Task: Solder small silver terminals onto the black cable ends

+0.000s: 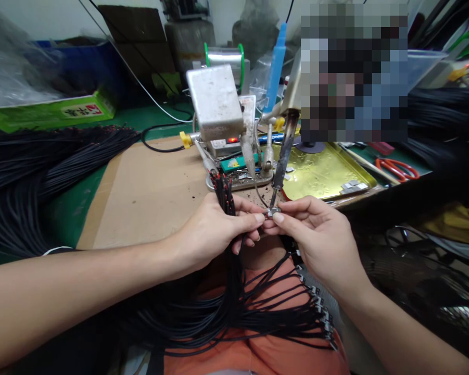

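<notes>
My left hand (214, 229) grips a bundle of thin black wires (224, 195) with red-marked ends sticking up above the fist. Its thumb and forefinger also pinch one wire end at a small metal part (272, 211). My right hand (320, 234) pinches that same small metal part from the right. The tip of a fixed soldering iron (283, 159) points down onto the part, with a thin solder wire (260, 195) curving in beside it. The rest of the wires hang across my lap (257, 312), several ending in small metal parts.
A solder-feed stand with a grey box (214, 101) and solder spool (224, 54) sits on the brown cardboard mat (148, 192). A yellow metal tray (324, 172) lies right, with red scissors (398, 167) beyond. A heap of black wires (42, 156) covers the left. A green box (50, 112) stands at the back left.
</notes>
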Demonstrator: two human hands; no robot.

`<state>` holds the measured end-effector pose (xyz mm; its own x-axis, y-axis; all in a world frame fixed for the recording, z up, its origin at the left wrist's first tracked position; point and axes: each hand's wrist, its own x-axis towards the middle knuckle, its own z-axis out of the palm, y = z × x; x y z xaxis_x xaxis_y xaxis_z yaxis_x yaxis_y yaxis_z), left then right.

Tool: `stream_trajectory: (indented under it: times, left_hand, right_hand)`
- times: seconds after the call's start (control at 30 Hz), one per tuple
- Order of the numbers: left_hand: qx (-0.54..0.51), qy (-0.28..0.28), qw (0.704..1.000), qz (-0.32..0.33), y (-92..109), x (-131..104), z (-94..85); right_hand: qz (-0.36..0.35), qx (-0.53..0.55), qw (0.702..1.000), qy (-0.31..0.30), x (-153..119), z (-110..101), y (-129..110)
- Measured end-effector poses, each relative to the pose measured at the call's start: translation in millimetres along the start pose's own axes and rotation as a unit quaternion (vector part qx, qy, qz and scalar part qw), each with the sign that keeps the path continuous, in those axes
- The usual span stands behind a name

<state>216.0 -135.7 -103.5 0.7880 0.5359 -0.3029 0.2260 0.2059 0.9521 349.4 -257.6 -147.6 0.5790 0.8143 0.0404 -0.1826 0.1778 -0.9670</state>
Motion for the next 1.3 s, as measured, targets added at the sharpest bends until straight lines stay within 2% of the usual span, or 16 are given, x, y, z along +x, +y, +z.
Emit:
stream_trajectory:
  times: [0.77, 1.3]
  left_hand:
    - [-0.001, -0.011, 1.0, 0.018, -1.4, -0.5, -0.7]
    - [-0.005, -0.01, 1.0, 0.002, -2.4, -1.3, -1.0]
  right_hand:
    - [-0.005, 0.002, 1.0, 0.01, -2.2, 1.7, -0.9]
    - [-0.006, -0.006, 1.0, 0.015, -3.8, 1.9, -2.0]
